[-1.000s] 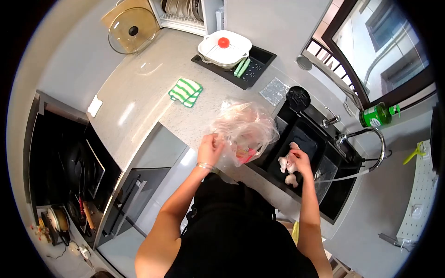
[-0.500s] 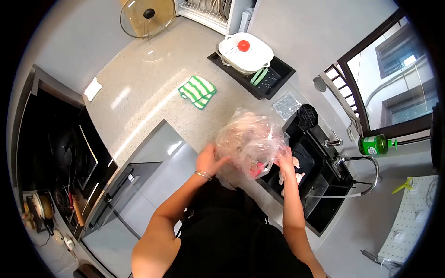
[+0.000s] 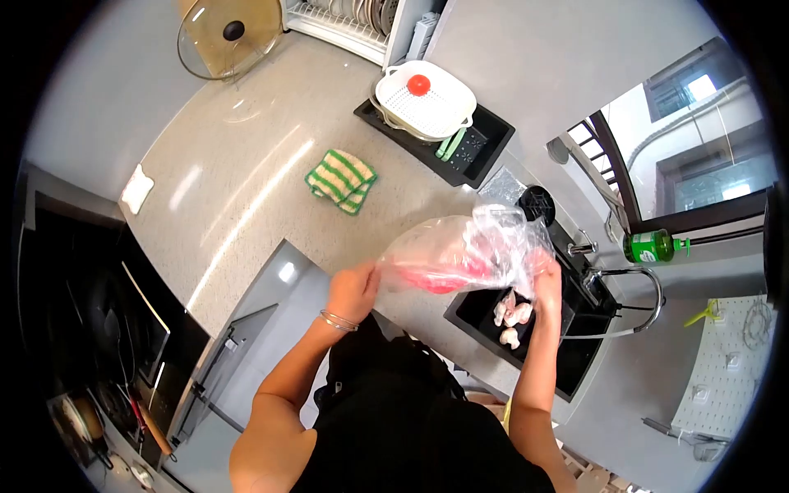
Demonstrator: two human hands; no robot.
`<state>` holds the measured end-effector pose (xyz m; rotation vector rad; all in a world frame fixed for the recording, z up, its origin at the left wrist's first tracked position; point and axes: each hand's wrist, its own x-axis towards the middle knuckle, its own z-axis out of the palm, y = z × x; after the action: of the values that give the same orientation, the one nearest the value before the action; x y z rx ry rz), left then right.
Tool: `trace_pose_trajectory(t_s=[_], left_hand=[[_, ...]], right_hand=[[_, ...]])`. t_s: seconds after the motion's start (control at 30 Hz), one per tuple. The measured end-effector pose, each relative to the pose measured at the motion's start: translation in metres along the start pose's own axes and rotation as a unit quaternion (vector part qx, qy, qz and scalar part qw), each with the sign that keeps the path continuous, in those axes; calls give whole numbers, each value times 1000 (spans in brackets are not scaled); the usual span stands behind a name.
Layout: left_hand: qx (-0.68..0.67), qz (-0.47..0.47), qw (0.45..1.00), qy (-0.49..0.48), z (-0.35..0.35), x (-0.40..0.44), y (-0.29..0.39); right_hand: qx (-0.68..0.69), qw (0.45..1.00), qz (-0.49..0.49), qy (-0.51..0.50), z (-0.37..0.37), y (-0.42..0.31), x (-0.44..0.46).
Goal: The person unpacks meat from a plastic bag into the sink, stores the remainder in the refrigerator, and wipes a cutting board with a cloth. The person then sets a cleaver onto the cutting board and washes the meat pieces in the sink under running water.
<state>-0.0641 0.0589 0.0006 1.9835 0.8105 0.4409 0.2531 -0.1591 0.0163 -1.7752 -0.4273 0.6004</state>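
A clear plastic bag (image 3: pixel 444 256) with pink and red contents is stretched between my two hands over the counter edge. My left hand (image 3: pixel 353 292) is closed on the bag's left end. At the other end, my right hand (image 3: pixel 544 281) grips the bag's edge above the sink. Several pieces of raw pale meat (image 3: pixel 511 314) lie in the black sink (image 3: pixel 477 316), just below and left of my right wrist.
A striped green cloth (image 3: pixel 342 181) lies on the counter (image 3: pixel 246 164). Behind it, a white colander (image 3: pixel 427 103) with a red round item (image 3: pixel 418 85) rests on a black tray (image 3: pixel 493 131). The faucet (image 3: pixel 653 287) and green soap bottle (image 3: pixel 653 246) are right, the stove (image 3: pixel 99 287) left.
My right hand left the meat in the sink and took hold of the bag. The bag has been lifted, tipped sideways and stretched to the right.
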Motion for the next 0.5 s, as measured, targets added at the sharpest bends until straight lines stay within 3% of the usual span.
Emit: trace_pose_trajectory(t_s=[0.1, 0.2, 0.3, 0.37, 0.4, 0.5], left_hand=[[135, 41, 989, 35, -10, 16, -2], [118, 94, 983, 107, 1, 28, -7], [-36, 109, 992, 59, 10, 28, 22], [-148, 38, 988, -36, 33, 26, 26], [-202, 4, 976, -82, 43, 27, 22], [-352, 13, 927, -129, 78, 29, -7]], right_hand=[[59, 998, 9, -17, 18, -35, 0], [151, 987, 36, -35, 42, -59, -10], [183, 980, 68, -29, 59, -71, -24], [180, 980, 68, -50, 67, -81, -34], [151, 985, 62, -54, 71, -87, -38], [80, 994, 38, -64, 68, -96, -45]])
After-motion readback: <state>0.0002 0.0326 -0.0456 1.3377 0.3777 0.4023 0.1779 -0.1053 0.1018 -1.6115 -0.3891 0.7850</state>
